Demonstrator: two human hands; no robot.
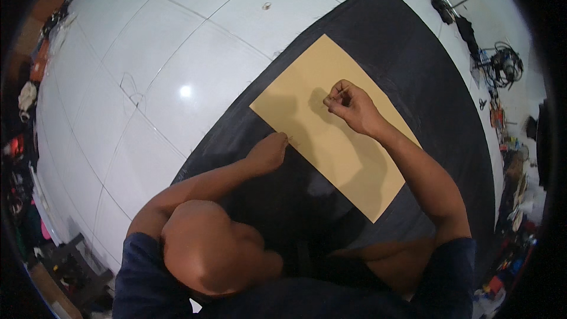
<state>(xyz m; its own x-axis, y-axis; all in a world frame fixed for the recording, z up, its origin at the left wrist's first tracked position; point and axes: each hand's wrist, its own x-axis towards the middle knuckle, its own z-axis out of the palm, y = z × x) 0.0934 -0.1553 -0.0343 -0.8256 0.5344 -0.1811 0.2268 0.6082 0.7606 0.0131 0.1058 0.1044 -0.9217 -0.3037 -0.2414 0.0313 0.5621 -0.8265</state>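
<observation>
left hand (269,153) pinched at lower-left edge of flat tan rectangular sheet (332,139), right hand (352,107) pinched above; contents unclear. left snagging edge could skew it.

Glossy white tiled floor (147,35), round light reflection (185,91).
</observation>
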